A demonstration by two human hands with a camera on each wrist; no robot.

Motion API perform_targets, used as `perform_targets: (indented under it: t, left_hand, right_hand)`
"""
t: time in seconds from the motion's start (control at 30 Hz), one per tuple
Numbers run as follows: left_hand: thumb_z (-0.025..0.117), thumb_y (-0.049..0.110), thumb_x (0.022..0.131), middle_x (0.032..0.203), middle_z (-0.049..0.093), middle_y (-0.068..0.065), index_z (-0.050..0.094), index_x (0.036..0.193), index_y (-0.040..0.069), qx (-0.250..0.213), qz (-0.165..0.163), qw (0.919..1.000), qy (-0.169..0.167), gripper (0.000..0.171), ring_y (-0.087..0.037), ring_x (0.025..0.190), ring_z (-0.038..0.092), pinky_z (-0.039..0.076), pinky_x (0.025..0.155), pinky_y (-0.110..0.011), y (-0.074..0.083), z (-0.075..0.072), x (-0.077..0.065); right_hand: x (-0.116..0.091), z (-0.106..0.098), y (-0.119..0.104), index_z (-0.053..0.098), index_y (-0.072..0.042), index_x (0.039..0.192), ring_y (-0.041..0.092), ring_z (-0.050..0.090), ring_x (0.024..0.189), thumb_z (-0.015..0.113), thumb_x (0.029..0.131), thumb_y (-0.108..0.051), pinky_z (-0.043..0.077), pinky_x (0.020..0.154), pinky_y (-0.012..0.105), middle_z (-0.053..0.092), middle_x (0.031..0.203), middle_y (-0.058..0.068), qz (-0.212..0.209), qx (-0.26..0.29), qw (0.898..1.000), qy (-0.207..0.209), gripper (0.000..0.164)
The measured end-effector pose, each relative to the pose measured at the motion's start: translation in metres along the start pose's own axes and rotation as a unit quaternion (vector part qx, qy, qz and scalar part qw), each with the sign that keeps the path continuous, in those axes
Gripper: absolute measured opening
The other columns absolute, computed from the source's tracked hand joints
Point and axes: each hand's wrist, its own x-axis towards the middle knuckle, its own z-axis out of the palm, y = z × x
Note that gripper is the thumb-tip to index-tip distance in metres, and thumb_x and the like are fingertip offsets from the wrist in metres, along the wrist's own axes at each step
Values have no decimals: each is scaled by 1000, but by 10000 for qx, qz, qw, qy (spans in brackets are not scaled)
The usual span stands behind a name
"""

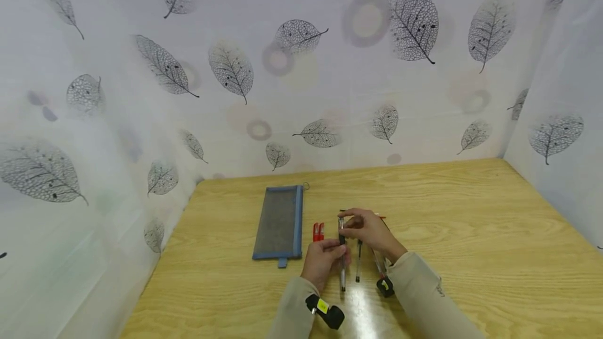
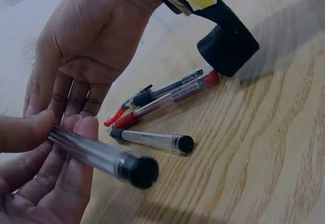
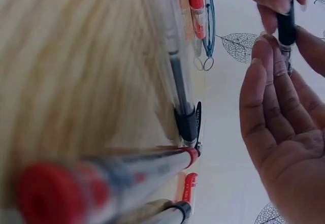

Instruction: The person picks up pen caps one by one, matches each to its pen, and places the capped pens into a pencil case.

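Note:
My left hand (image 1: 322,259) pinches a clear-barrelled pen (image 1: 343,276) with black grip and black end plug between thumb and fingers. My right hand (image 1: 369,230) pinches the same pen further up, near its tip end; the very tip is partly hidden by the fingers. In the left wrist view the pen's plug end (image 2: 141,172) points toward the camera. Beside the hands, another black pen (image 1: 358,263) lies on the table. A red pen (image 2: 167,99) and one more black pen (image 2: 175,84) lie side by side under the right wrist.
A grey mesh pouch (image 1: 278,224) with blue edging and a ring lies flat to the left. Red pens (image 1: 318,231) lie between pouch and hands, partly covered by the left hand. The wooden table (image 1: 461,213) meets leaf-printed sheeting (image 1: 348,82) at back and sides.

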Motion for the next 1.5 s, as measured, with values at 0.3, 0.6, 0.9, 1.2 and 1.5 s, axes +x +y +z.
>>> perform_targets:
  t: [0.3,0.6,0.9,1.2,1.5]
  left_hand:
    - [62,4,93,98,68,-18,58,119,-13,430,36,9989,158,32,-14,78,65,56,75,-32,5,0,-2]
    - [52,23,100,106,64,-17,55,120,-14,-1,-73,9994,334,42,-19,94,62,52,86,-35,10,0,-1]
    - [31,45,104,142,35,-36,30,138,-21,-139,-301,9990,290,75,-45,133,36,32,109,-49,17,-1,-3]
    - [27,47,104,146,25,-39,22,142,-20,-390,-192,9986,292,77,-46,138,26,23,113,-51,19,-4,-3]
    - [35,46,103,147,31,-33,25,144,-16,-582,126,9974,413,75,-41,139,29,20,115,-48,20,-7,-2]
  right_hand:
    - [9,1,2,55,4,129,24,66,81,68,90,-11,54,71,43,70,94,10,479,-85,9988,85,44]
    - [23,2,1,55,8,126,25,67,75,68,88,-3,55,68,38,70,88,12,754,-384,9964,4,41]
    - [36,11,1,56,12,120,20,66,67,69,85,1,53,60,31,69,82,12,1056,-714,9918,11,39]
    - [43,21,-2,61,7,115,16,61,70,70,83,-3,50,62,30,68,83,8,1168,-1416,9830,40,35]
    - [45,26,-1,63,6,112,13,60,68,73,81,-4,47,60,27,68,79,6,1090,-1555,9818,-9,34]
